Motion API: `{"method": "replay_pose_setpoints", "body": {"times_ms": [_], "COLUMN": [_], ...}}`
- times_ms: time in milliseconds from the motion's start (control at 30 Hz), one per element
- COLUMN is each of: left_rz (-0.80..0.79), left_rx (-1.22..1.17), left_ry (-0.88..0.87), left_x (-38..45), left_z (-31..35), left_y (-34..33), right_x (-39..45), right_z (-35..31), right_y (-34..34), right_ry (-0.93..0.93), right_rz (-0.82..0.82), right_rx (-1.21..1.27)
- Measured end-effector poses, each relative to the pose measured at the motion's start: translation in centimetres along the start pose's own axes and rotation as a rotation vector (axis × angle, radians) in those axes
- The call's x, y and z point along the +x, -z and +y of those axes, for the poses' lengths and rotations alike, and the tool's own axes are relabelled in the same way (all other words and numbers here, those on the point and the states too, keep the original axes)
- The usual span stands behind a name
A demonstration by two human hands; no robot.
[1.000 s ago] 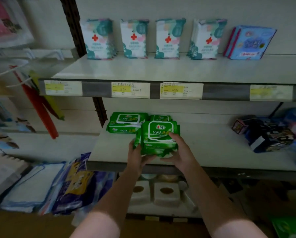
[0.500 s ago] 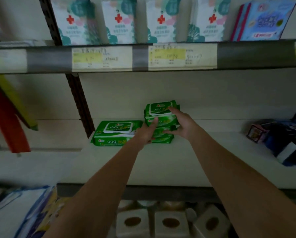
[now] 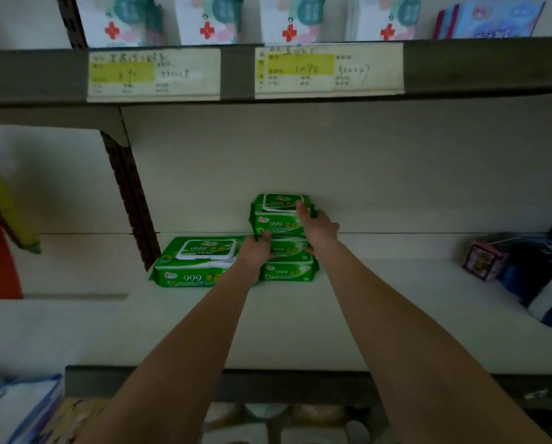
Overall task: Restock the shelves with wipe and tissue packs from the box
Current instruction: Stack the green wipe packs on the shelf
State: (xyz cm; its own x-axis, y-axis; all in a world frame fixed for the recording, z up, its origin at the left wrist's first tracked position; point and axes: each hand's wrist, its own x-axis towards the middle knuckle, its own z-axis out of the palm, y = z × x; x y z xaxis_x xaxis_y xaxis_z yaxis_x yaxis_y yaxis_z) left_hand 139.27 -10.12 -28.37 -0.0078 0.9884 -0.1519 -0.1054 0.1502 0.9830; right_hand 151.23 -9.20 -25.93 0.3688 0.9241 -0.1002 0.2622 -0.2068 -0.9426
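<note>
While both of your arms stretch far forward over the middle shelf (image 3: 300, 331), your hands meet at a stack of green wipe packs set against the back wall. Your left hand (image 3: 256, 251) sits at the stack's lower left corner, fingers curled against the front edge of the top pack (image 3: 279, 214). Your right hand (image 3: 317, 229) comes over from the right, with its fingers laid across the top pack's white lid and the thumb tucked round the front, so both hands grip that same pack. It sits on the two packs below it, tilted slightly toward you.

That stack counts three packs: the held one, a middle pack (image 3: 287, 249) mostly hidden by your hands, and a bottom pack (image 3: 287, 272) flat on the shelf. Just to the left, touching the stack, lies one wider green pack (image 3: 197, 262) with a white flip lid; whether another lies under it you cannot tell.

You are looking at a pale shelf board with a dark front lip, backed by a plain pale wall, and a perforated upright (image 3: 130, 200) stands to the left. At the far right of the same shelf is a dark jumble of small boxes (image 3: 524, 270), well apart from the wipes. On the upper shelf, four white packs with red crosses (image 3: 204, 20) stand in a row, with one blue pack (image 3: 492, 20) on the right. Two full price labels (image 3: 329, 70) are on its front rail.
</note>
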Motion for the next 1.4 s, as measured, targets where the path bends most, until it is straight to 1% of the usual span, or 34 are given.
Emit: {"method": "replay_pose_setpoints", "body": {"times_ms": [100,167,233,333,400,467,533,600,700,767,800,867,1000,1133,1200,1267,1400], "left_rz": [-0.064,-0.061,-0.036,0.004,0.026,-0.005,-0.097,-0.167,-0.207,-0.275,-0.324,-0.423,-0.593,-0.79,-0.852,-0.908,-0.945], "left_rx": [-0.163,-0.208,-0.122,0.031,0.126,0.18,0.183,0.182,0.197,0.26,0.304,0.368,0.409,0.463,0.499,0.555,0.692], "left_ry": [0.044,0.07,0.07,0.07,0.086,0.122,0.172,0.24,0.289,0.304,0.306,0.306,0.351,0.42,0.427,0.392,0.359], "left_x": [-0.9,-1.8,-2.7,-4.3,-5.6,-7.4,-9.8,-12.1,-15.7,-18.4,-20.0,-22.8,-28.6,-34.4,-36.5,-37.6,-38.1], "left_z": [-0.6,-0.6,-0.4,0.6,2.0,3.4,5.3,7.0,9.0,9.8,10.2,10.2,8.6,5.6,4.4,3.5,1.5], "left_y": [0.3,0.7,0.9,0.6,0.3,-0.3,-1.3,-2.6,-5.0,-6.8,-7.9,-10.1,-15.8,-21.4,-23.5,-25.1,-27.1], "right_x": [-0.9,-1.5,-2.2,-3.3,-5.2,-6.8,-8.4,-10.9,-15.2,-18.6,-20.2,-23.0,-28.6,-34.9,-37.4,-39.8,-44.4], "right_z": [1.1,1.7,1.9,2.2,1.4,0.7,-0.1,-1.0,-1.8,-2.6,-2.6,-2.0,-0.5,2.2,4.3,5.8,9.0], "right_y": [0.0,-0.1,-0.2,0.0,1.1,2.5,3.9,5.7,9.8,13.0,14.7,17.8,23.9,29.2,31.6,33.8,36.8], "right_ry": [-0.048,-0.049,-0.036,-0.083,-0.096,-0.061,-0.063,-0.088,-0.211,-0.305,-0.342,-0.407,-0.468,-0.482,-0.534,-0.62,-0.78], "right_rz": [-0.102,-0.147,-0.136,-0.107,-0.129,-0.134,-0.12,-0.101,-0.056,-0.009,0.038,0.125,0.299,0.473,0.555,0.564,0.651], "right_rx": [0.227,0.313,0.283,0.219,0.124,0.0,-0.041,-0.014,0.181,0.372,0.416,0.419,0.36,0.352,0.231,0.087,-0.015]}}
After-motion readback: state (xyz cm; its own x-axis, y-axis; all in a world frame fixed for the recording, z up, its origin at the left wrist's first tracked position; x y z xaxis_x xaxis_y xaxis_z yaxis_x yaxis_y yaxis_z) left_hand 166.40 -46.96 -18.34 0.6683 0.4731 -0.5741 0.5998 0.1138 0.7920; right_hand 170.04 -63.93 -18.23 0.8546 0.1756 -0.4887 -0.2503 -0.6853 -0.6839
